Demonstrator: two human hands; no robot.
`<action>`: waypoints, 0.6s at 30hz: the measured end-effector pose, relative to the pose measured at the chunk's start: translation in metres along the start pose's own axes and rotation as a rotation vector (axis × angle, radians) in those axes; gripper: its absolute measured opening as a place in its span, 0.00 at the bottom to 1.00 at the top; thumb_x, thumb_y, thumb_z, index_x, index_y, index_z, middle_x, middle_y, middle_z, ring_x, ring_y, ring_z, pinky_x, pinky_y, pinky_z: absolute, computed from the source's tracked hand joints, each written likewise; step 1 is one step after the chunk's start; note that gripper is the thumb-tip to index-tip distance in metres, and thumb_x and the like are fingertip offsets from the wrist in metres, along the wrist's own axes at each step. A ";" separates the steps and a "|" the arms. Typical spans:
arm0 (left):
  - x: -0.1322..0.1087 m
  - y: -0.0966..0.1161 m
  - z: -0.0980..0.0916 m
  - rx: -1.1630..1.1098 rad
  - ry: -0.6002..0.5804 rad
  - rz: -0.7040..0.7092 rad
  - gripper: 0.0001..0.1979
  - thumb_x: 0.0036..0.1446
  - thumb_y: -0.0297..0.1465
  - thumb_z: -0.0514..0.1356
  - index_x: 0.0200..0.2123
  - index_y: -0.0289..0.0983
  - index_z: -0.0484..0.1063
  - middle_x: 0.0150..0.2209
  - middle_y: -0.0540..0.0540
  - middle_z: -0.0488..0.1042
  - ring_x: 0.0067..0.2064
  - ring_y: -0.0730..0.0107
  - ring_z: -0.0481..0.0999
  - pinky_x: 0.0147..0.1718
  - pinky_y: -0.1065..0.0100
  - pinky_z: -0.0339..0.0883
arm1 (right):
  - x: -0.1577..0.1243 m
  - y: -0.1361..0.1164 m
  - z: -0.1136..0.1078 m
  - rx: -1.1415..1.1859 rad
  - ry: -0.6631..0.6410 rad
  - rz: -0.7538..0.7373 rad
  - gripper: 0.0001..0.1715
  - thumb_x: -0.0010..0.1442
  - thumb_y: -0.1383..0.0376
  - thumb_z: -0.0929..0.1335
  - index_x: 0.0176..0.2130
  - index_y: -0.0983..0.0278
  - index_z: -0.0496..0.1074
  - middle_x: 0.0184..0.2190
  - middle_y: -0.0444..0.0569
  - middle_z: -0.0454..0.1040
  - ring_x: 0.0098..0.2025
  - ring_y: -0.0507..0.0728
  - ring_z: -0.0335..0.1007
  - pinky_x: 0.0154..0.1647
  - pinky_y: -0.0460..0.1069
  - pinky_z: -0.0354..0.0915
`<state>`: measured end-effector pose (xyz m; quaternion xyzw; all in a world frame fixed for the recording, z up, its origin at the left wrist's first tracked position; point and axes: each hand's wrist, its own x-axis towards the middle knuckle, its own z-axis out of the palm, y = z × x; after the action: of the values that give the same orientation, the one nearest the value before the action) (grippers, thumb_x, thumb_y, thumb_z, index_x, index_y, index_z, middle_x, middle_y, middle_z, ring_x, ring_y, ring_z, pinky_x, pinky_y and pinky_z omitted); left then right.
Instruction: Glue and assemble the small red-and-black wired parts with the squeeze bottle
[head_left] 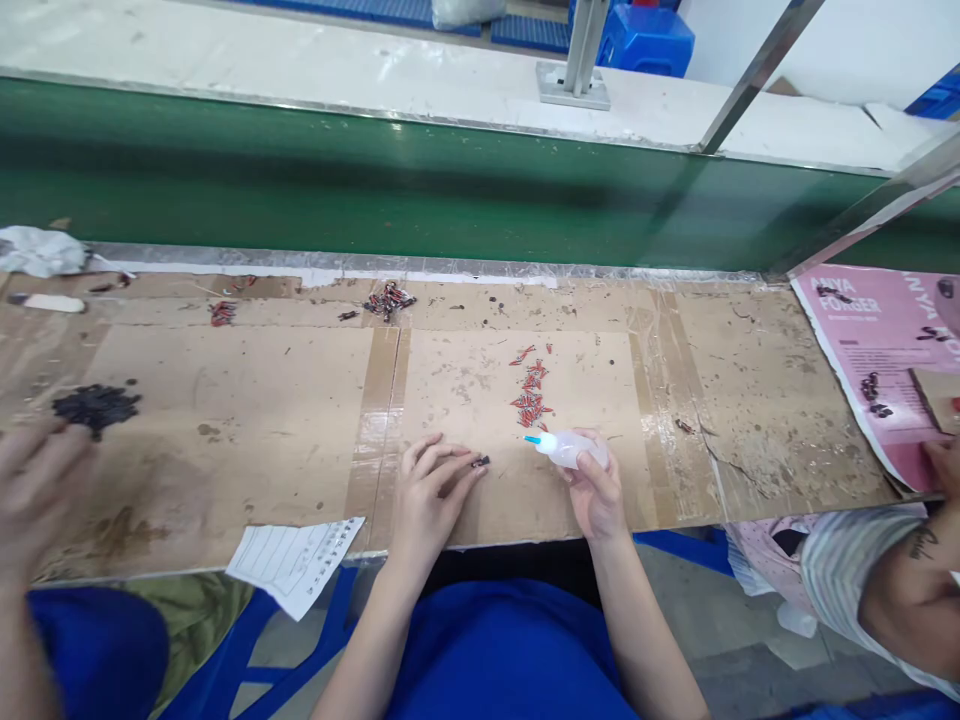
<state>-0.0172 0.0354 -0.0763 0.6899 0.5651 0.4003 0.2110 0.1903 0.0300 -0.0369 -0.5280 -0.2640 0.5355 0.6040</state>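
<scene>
Between thumb and fingertips, my left hand pinches a small black part just above the cardboard. My right hand is wrapped round a clear squeeze bottle with a white cap and a blue tip. The bottle lies nearly level in the grip, its tip pointing left toward the black part but apart from it. Beyond the tip, a loose pile of small red-and-black parts rests on the cardboard. Fine detail of the held part is too small to make out.
Cardboard covers the bench. Left stand a black pile and another person's blurred hand. More small parts lie toward the green belt. A paper sheet overhangs the front edge. Another person sits right by a pink sheet.
</scene>
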 end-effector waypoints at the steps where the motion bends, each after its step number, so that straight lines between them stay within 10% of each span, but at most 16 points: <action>1: 0.000 0.000 -0.001 -0.003 -0.009 0.000 0.08 0.57 0.38 0.64 0.38 0.45 0.81 0.38 0.45 0.81 0.52 0.54 0.72 0.51 0.50 0.70 | 0.000 0.001 0.002 0.017 0.021 0.016 0.21 0.42 0.51 0.76 0.32 0.61 0.71 0.24 0.43 0.72 0.23 0.52 0.65 0.22 0.46 0.60; 18: -0.002 0.006 -0.005 0.043 -0.051 -0.032 0.07 0.60 0.36 0.62 0.38 0.46 0.80 0.39 0.48 0.83 0.48 0.57 0.81 0.53 0.52 0.63 | -0.002 0.008 0.023 -0.417 0.047 -0.113 0.15 0.50 0.54 0.74 0.28 0.64 0.75 0.24 0.48 0.77 0.25 0.55 0.70 0.26 0.48 0.66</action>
<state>-0.0176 0.0313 -0.0689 0.6951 0.5788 0.3672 0.2169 0.1666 0.0352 -0.0372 -0.6383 -0.3842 0.4220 0.5167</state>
